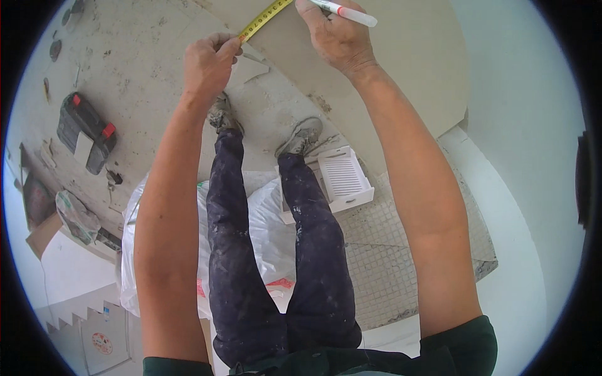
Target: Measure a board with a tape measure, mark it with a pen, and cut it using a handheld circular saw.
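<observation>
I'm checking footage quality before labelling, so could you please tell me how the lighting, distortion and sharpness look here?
In the head view, corners are black and the wall curves along its base; light in that view looks soft, with pale sheen on the bag; also in the head view, the tape and left hand look fairly sharp, without obvious motion blur.
</observation>
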`<state>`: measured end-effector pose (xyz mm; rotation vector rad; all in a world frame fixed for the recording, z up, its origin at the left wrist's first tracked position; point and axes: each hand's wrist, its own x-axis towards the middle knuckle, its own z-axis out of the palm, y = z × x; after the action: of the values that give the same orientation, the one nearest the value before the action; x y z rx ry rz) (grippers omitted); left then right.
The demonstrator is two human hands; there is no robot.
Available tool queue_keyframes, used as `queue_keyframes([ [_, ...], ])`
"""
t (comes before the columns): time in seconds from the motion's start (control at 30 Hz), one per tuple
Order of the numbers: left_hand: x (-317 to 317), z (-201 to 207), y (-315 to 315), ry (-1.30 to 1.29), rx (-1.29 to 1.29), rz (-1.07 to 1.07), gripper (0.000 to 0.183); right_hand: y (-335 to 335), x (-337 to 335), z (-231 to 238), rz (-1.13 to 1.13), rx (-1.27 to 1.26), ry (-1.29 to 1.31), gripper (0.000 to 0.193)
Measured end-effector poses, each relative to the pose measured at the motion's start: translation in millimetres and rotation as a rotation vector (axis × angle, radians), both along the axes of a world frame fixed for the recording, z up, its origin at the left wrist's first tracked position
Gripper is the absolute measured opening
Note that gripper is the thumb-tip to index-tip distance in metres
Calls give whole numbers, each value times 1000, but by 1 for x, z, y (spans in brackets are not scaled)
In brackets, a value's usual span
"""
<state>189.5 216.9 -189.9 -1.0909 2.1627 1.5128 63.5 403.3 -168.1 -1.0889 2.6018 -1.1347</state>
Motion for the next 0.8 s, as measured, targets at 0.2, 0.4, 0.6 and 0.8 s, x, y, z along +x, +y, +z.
queue_keyframes([
  [0.2, 4, 0, 12, -1, -13, -41, 27, 13, 8, 6, -3, -103, -110, 18],
  [0.4, 19, -4, 37, -8, 31, -35, 27, 41, 28, 2, -83, -48, 18, 22],
  [0.6, 32, -4, 68, 13, 31, -58, 28, 68, 42, 8, -269, -65, -432, 24],
  [0.8, 47, 1, 103, -50, 39, -65, 28, 100, 60, 13, -306, -51, -489, 24],
])
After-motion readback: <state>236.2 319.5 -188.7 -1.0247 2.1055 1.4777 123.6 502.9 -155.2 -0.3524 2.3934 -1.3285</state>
